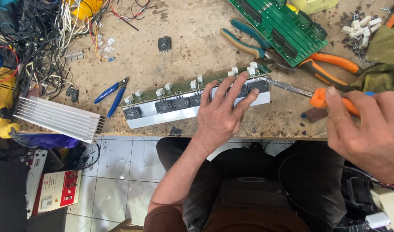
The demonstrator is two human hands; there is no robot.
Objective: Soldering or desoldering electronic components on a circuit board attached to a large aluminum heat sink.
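A long green circuit board (179, 86) with white blocks and black square components lies on an aluminium bar (192, 112) near the bench's front edge. My left hand (225, 111) rests flat on its right part, fingers spread over the black components. My right hand (369, 129) grips an orange-handled screwdriver (321, 96). Its metal shaft reaches left and the tip touches the board's right end beside my left fingers.
A finned aluminium heatsink (59, 118) sits at the bench's left front. Blue cutters (113, 93), teal pliers (246, 41), orange pliers (334, 64), a second green board (283, 28), a loose black component (164, 43) and tangled wires (38, 38) surround the work. A tiled floor lies below.
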